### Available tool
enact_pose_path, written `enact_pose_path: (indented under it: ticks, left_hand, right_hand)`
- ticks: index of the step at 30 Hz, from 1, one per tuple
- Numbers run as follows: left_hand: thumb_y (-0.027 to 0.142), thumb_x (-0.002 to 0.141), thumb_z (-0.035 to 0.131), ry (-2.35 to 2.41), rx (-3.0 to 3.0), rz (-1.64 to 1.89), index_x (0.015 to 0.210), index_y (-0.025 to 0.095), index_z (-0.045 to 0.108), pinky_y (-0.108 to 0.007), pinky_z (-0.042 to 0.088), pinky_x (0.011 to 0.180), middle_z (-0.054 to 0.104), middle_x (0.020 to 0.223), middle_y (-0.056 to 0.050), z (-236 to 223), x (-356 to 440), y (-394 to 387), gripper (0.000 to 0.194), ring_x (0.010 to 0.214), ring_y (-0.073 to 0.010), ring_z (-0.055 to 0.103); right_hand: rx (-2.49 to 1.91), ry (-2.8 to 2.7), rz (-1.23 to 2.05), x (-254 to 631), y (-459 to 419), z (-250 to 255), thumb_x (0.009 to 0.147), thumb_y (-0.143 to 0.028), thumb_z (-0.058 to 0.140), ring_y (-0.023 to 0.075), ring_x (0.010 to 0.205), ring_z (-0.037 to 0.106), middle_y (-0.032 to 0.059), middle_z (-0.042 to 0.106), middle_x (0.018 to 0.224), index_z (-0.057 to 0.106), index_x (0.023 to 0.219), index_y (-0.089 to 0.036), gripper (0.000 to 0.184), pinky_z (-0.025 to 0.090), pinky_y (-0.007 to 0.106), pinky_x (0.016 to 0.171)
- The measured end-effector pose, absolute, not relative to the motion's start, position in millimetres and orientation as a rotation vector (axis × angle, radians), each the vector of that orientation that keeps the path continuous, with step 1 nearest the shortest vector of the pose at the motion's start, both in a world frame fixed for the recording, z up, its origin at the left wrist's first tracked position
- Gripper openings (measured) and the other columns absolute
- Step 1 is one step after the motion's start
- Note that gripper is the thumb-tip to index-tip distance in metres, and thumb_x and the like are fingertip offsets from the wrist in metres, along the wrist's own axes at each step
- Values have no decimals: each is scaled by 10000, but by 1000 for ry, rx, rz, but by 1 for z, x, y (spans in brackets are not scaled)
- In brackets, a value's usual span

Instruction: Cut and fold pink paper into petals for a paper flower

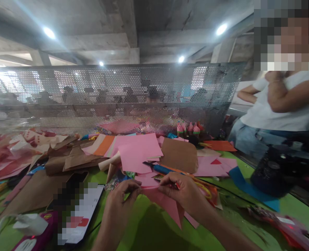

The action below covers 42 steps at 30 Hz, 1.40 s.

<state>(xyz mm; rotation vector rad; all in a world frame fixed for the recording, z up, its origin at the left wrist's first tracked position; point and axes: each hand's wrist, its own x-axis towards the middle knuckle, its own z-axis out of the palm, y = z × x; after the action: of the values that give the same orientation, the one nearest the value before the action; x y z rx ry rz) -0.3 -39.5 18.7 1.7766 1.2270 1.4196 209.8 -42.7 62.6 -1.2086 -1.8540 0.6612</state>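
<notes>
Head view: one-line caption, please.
Bare left hand and right hand pinching a pink paper sheet over a cluttered, flat green tabletop.

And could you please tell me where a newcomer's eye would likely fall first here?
Probably on the left hand and right hand at lower centre, both pinching a piece of pink paper above the green table. Just beyond them, a large pink sheet lies beside a brown sheet. At the right edge, a person in a white top stands by the table.

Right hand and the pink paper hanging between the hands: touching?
Touching. Head view: the right hand has the pink paper pinched between thumb and fingers.
</notes>
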Motion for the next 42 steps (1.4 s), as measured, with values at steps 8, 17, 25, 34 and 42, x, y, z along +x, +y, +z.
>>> enact_pose_path:
  ticks: [8,17,25,34,42]
  left_hand:
    - [270,829,576,1264,1868,1322,760,215,639,-247,460,640,688,726,13,22,-3,-42,108,687,-157,623]
    - [263,792,624,1183,1764,1218,1008,225,631,-289,494,768,728,906,-25,12,-8,-33,220,852,-182,668]
    - [298,831,578,1152,1771,1152,786,197,665,-266,457,664,679,709,-3,20,-11,-35,141,698,-163,616]
    - [250,861,539,1175,1947,1171,830,194,614,-299,455,736,671,825,-26,19,-8,-36,99,813,-190,619]
    - [257,905,527,1183,2359,899,924,255,682,-356,413,787,736,910,1,34,10,-38,156,839,-221,648]
  right_hand:
    - [-1194,-1907,602,211,-44,62,806,-300,696,169,720,616,0,673,748,686,767,-203,105,436,250,644]
    - [-1236,-1901,606,213,-43,63,796,-254,695,167,717,615,0,673,743,686,759,-198,68,434,254,642]
    - [-1238,-1901,621,213,-43,62,789,-235,690,167,717,610,3,668,748,678,748,-195,58,433,261,646]
    - [-1254,-1976,541,210,-46,66,801,-219,692,161,731,604,-6,658,752,680,758,-206,47,404,242,639]
    - [-1286,-1996,533,208,-51,69,804,-259,709,167,735,595,-4,655,733,696,756,-207,72,395,239,637]
